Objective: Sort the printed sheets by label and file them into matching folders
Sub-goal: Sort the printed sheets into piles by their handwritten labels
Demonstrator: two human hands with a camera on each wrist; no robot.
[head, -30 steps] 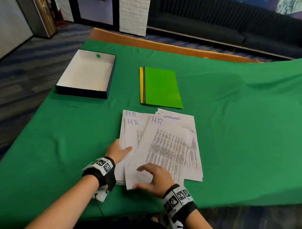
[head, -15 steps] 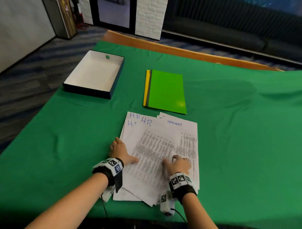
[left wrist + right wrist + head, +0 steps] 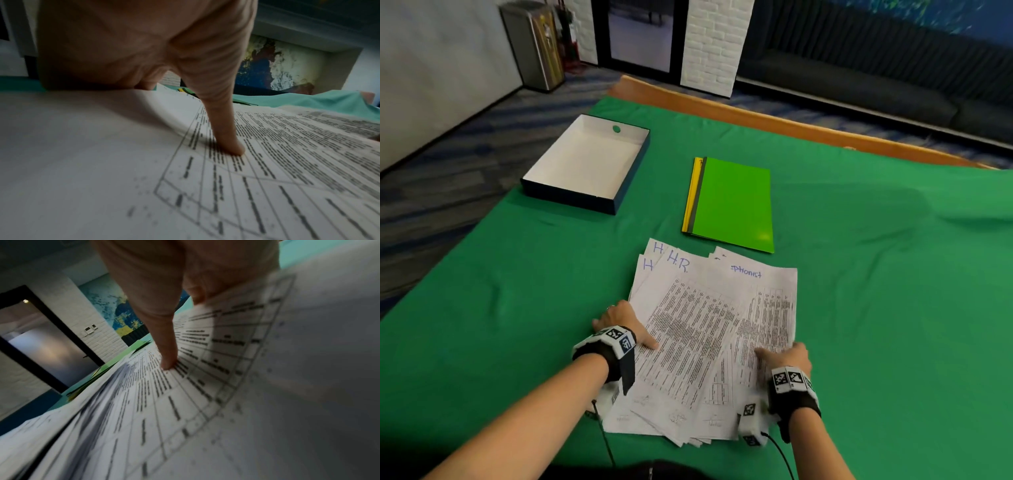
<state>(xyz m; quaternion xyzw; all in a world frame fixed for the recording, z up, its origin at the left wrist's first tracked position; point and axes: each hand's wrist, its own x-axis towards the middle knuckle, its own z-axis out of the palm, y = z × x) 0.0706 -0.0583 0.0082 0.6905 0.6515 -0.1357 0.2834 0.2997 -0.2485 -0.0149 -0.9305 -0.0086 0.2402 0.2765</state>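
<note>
Where legible, "H.R." atop sheets [image 3: 709,335].

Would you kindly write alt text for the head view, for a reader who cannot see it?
The left hand presses and the right hand grips fanned printed sheets, some labelled H.R., on a green tablecloth. Beyond lie stacked folders and an open box.

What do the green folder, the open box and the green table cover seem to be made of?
Green folder: probably plastic or coated card, glossy; glare near its corner. Open box: likely cardboard, matt; thin stiff walls, white inside. Green table cover: cloth, matt; soft wrinkles.
</note>
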